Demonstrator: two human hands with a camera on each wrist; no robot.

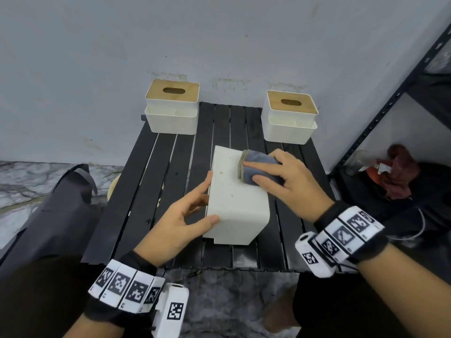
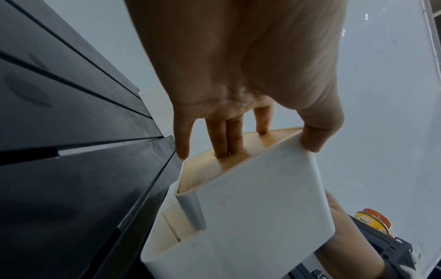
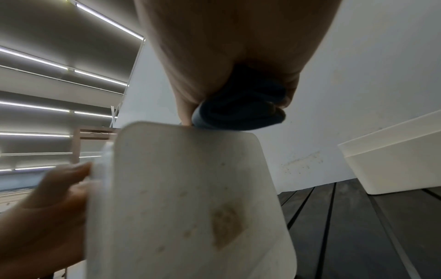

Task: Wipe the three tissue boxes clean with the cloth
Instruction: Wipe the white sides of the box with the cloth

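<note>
A white tissue box [image 1: 235,198] lies tipped on its side in the middle of the black slatted table [image 1: 151,176], its stained white underside [image 3: 190,207] facing up. My left hand [image 1: 188,215] grips the box [image 2: 257,207] from the left, thumb on the near edge and fingers on its wooden lid side. My right hand [image 1: 280,176] holds a folded blue-grey cloth [image 1: 256,167] and presses it on the far right part of the upturned face. The cloth [image 3: 241,107] is bunched under the fingers. Two more white tissue boxes with wooden lids stand at the back left [image 1: 172,108] and back right [image 1: 290,115].
A grey wall rises right behind the table. A black metal shelf frame [image 1: 390,98] stands to the right, with red cloth and clutter [image 1: 400,174] at its foot. A dark bag [image 1: 61,206] leans at the table's left. The back right box [image 3: 393,160] is close to my right hand.
</note>
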